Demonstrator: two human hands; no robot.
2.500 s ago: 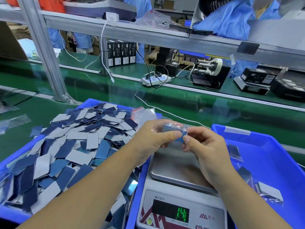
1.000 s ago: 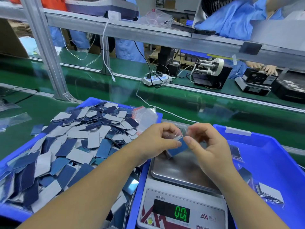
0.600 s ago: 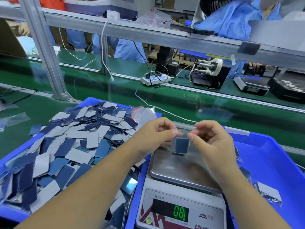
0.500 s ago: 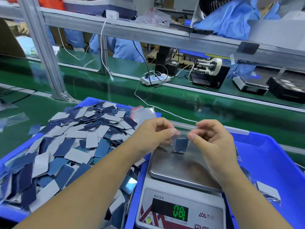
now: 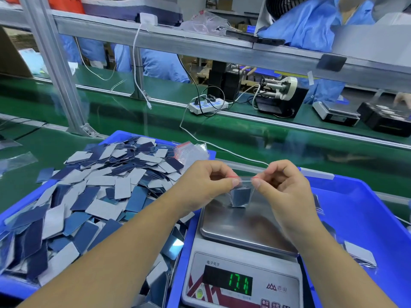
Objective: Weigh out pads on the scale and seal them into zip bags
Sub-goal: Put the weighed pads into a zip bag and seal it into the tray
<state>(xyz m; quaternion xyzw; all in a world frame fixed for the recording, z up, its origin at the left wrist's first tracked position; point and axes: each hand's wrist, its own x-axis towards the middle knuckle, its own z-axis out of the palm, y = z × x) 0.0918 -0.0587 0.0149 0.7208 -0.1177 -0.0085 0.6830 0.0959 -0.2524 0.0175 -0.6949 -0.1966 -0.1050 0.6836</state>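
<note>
Both hands, left hand and right hand, pinch the zip bag top edge over the scale pan. Bag looks light, limp, slippery; best held at the zip strip.

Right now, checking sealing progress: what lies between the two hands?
Head view: the zip bag's red-lined top stretches between the left hand and right hand, pads inside, hanging over the scale.
</note>
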